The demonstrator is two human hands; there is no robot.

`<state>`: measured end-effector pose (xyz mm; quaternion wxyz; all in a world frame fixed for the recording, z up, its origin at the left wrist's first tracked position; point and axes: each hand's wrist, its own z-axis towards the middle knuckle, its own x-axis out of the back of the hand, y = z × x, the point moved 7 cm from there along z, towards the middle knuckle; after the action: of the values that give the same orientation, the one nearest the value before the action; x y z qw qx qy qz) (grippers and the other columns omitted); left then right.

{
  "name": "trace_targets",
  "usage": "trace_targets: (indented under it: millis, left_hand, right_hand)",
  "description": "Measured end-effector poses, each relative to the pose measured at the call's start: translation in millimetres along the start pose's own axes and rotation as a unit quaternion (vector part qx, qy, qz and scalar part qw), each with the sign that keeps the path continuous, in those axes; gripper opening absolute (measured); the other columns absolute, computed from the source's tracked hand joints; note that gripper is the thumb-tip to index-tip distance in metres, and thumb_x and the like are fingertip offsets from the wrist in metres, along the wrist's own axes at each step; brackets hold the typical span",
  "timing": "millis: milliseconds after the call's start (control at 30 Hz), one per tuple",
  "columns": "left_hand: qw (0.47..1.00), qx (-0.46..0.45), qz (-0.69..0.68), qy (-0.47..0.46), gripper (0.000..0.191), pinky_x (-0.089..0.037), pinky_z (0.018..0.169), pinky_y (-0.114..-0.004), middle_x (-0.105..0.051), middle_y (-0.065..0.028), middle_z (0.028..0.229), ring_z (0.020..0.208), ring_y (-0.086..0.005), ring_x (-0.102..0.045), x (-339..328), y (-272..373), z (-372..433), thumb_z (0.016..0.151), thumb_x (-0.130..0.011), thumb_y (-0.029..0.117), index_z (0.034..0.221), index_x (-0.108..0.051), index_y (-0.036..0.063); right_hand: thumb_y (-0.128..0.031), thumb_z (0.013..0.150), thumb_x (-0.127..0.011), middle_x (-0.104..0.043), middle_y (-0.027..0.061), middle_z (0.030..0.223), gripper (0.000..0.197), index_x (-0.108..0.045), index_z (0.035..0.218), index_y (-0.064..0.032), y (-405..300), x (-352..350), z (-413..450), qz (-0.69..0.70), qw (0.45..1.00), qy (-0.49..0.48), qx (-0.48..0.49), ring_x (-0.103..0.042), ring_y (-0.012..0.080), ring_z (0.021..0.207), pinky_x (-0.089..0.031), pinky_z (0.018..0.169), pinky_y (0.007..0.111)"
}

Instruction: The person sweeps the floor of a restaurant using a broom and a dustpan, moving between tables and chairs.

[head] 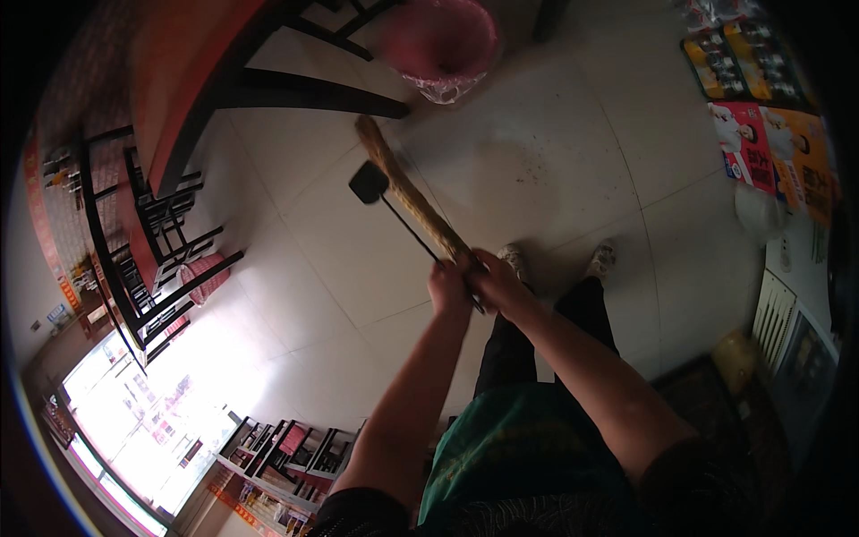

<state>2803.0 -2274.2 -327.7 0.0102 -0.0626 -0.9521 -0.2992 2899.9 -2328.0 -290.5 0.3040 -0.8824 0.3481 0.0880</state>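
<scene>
My left hand (448,288) is closed around the thin handle of a black fly swatter (368,182), whose square head points away from me. Beside it, my right hand (502,287) grips the near end of a long, fuzzy tan-brown rod (413,194), which looks like a feather duster. Both things slant up and to the left over the tiled floor, close together. The hands touch or overlap, so the exact grip of each is partly hidden. Small dark crumbs (533,173) lie scattered on the floor ahead of my shoes (602,258).
A pink lined waste basket (480,37) stands by a red-topped table (194,60) with a black leg (309,92). Black chair frames and another pink basket (201,278) are at left. Packs of bottles (745,60), printed cartons (745,144) and a white appliance (775,305) line the right.
</scene>
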Motion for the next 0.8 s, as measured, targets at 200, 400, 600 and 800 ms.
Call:
trace_targets:
  millis: [200,400,600,800]
  left_hand:
    - [0.981,0.009,0.193,-0.025,0.021,-0.043,0.043,-0.032,-0.054,-0.0106,0.072,0.054,-0.0185,-0.052,-13,-39,-21,0.073,-0.061,0.018,0.078,-0.048,0.0023]
    - [0.962,0.026,0.207,-0.174,0.02,-0.043,0.051,-0.031,-0.053,-0.0078,0.074,0.064,-0.014,-0.051,-26,-68,-128,0.076,-0.059,0.018,0.085,-0.048,0.0034]
    - [0.982,0.147,-0.099,-0.06,0.012,-0.046,0.059,-0.026,-0.053,-0.0037,0.076,0.067,-0.014,-0.053,28,-33,-163,0.077,-0.058,0.007,0.081,-0.047,0.0074]
    - [0.981,0.064,-0.165,0.072,0.009,-0.047,0.058,-0.031,-0.053,-0.0072,0.078,0.066,-0.0185,-0.053,167,22,-71,0.077,-0.054,0.004,0.083,-0.047,0.0059]
  right_hand:
    - [-0.011,0.08,-0.046,-0.044,0.0025,0.057,0.019,-0.047,0.098,-0.0072,40,22,-30,0.202,0.977,0.041,-0.062,-0.036,0.0087,0.035,-0.025,0.027,0.023]
    - [-0.011,0.083,-0.041,-0.044,0.0024,0.06,0.028,-0.042,0.111,-0.0124,47,29,-138,0.109,0.984,0.135,-0.048,-0.037,0.0093,0.035,-0.026,0.027,0.024]
    - [-0.008,0.083,-0.044,-0.053,0.0059,0.075,0.038,-0.037,0.121,-0.0093,68,-2,-140,-0.155,0.985,0.073,0.03,-0.05,0.0112,0.052,-0.041,0.042,0.024]
    - [-0.012,0.075,-0.054,-0.059,0.0166,0.088,0.051,-0.037,0.122,-0.001,67,-149,-27,-0.269,0.957,-0.104,-0.012,-0.059,0.0241,0.077,-0.046,0.066,0.033]
